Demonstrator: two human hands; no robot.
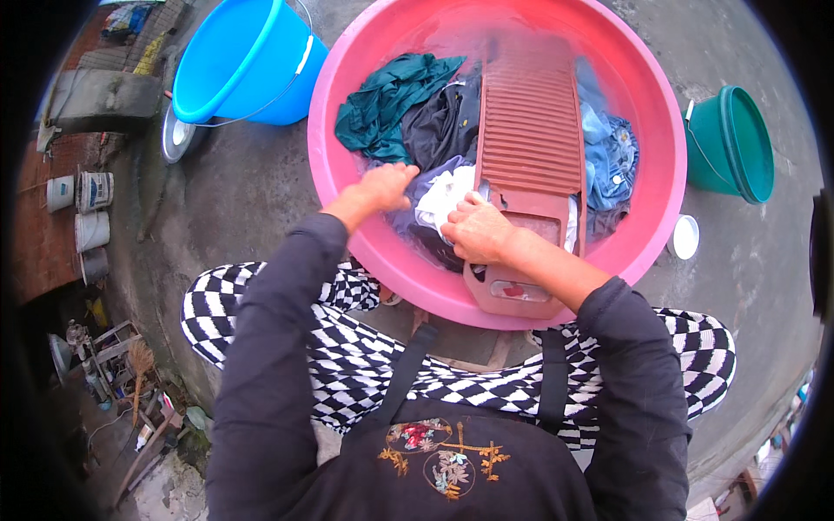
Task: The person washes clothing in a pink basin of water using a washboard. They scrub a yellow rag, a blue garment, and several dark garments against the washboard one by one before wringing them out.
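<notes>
A large pink plastic basin (pixel 333 172) sits before me, with wet laundry in it. A reddish-brown ribbed washboard (pixel 531 140) leans inside, its near end on the rim. My right hand (pixel 482 229) curls around a white cloth (pixel 444 198) at the washboard's left edge. Over a purple-grey garment (pixel 407 220) hovers my left hand (pixel 383 187), thumb and fingers apart; I see nothing held in it. Beyond it lie a dark green garment (pixel 391 107) and a black garment (pixel 443 120). Blue denim (pixel 609 153) lies right of the washboard.
A blue bucket (pixel 277 71) stands at the upper left, beside a metal lid or basin (pixel 174 138). To the right are a green bucket (pixel 720 143) and a small white container (pixel 684 237). Several pails (pixel 92 228) line the left wall. A broom (pixel 139 365) is at lower left.
</notes>
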